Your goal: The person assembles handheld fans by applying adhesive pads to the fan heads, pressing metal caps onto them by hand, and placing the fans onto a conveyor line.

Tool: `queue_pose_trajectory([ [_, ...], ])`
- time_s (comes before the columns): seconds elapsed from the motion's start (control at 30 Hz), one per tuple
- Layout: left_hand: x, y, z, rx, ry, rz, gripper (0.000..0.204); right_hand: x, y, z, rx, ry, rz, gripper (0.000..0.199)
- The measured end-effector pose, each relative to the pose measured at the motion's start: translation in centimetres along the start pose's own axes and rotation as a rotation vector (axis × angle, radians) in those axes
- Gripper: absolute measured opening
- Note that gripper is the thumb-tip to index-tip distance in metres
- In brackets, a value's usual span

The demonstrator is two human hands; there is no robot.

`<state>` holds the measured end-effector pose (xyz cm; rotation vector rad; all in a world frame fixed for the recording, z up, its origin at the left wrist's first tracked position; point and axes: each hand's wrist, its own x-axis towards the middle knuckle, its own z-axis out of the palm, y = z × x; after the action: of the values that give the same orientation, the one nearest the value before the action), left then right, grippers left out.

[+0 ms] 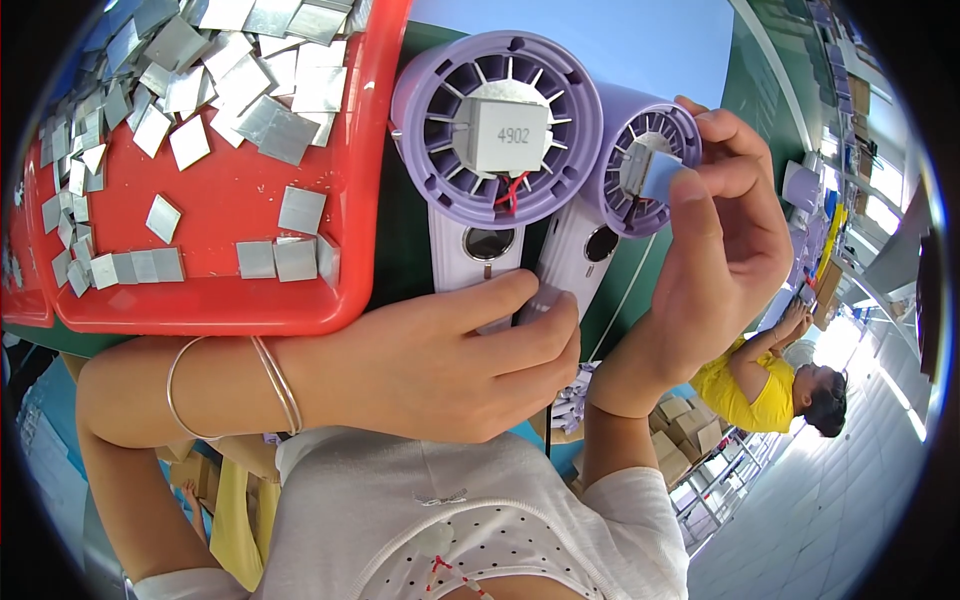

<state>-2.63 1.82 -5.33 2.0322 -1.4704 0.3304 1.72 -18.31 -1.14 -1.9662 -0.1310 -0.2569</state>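
Two purple handheld fans lie side by side, round heads away from me. On the nearer-left fan (578,130), a pale square plate (510,136) sits at the centre of the head, above red wires. My left hand (480,350) lies across both pale handles, fingers curled over them. At the smaller-looking right fan (612,200), my right hand (725,220) pinches a small blue piece of film (659,177) between thumb and fingers. That film is against a silvery square plate (634,170) in the fan's head; whether it is stuck to it I cannot tell.
A red tray (210,318) at the left holds many loose silvery square plates (190,142). The fans rest on a green work surface (395,245), with a light blue sheet (650,45) behind. At the right, a person in yellow (765,390) works near cardboard boxes (690,430).
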Motion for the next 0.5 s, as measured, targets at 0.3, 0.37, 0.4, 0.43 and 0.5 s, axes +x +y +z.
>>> queue_pose_trajectory([
  [0.3, 0.3, -0.1, -0.1, 0.008, 0.009, 0.009, 0.021, 0.5, -0.4, -1.3, -0.058, -0.070, 0.020, 0.005],
  [0.37, 0.2, -0.2, -0.3, 0.022, -0.006, 0.026, 0.020, 0.9, -0.8, -0.9, 0.173, -0.010, 0.119, 0.017],
  [0.4, 0.0, -0.2, -0.3, 0.033, -0.008, 0.020, 0.020, 1.0, -0.8, -0.8, 0.182, -0.017, 0.112, 0.017],
  [0.43, -0.2, -0.1, -0.3, 0.033, -0.010, 0.008, 0.020, 1.0, -0.7, -0.9, 0.040, -0.009, 0.071, 0.017],
  [0.5, 0.0, -0.2, -0.2, 0.021, 0.006, 0.017, 0.020, 0.9, -1.7, -1.2, -0.336, 0.027, -0.030, 0.020],
])
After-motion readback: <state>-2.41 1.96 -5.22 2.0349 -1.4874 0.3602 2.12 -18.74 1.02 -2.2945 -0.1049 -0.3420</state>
